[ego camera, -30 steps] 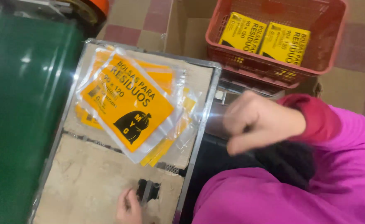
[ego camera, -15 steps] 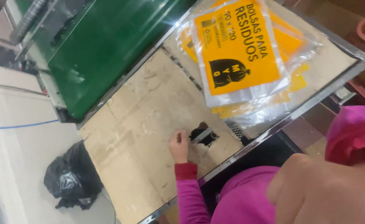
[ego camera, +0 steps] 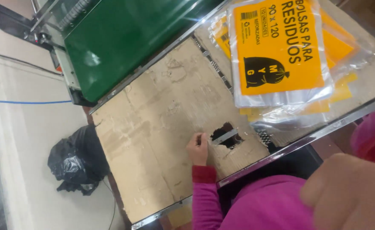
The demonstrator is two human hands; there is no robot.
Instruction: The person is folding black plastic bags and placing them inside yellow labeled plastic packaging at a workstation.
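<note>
My left hand (ego camera: 198, 149) rests on a worn cardboard sheet (ego camera: 153, 127) that covers a metal-edged table. Its fingers are curled just left of a ragged dark hole (ego camera: 229, 135) in the cardboard, and a small metal strip (ego camera: 225, 136) lies across that hole. The fingertips are at the strip's near end; whether they grip it is unclear. My right hand (ego camera: 349, 194) is a blurred fist close to the camera at the lower right, with nothing visible in it. Both sleeves are pink.
A stack of clear packets with orange labels (ego camera: 277, 55) lies on the table at the upper right. A green machine housing (ego camera: 123, 38) borders the cardboard's far side. A black plastic bag (ego camera: 79, 159) sits on the floor at left, below a blue cable (ego camera: 25, 102).
The view has swung left and tilted, bringing in the floor and the black bag. My left hand stays at the hole. My right hand now fills the lower right corner.
</note>
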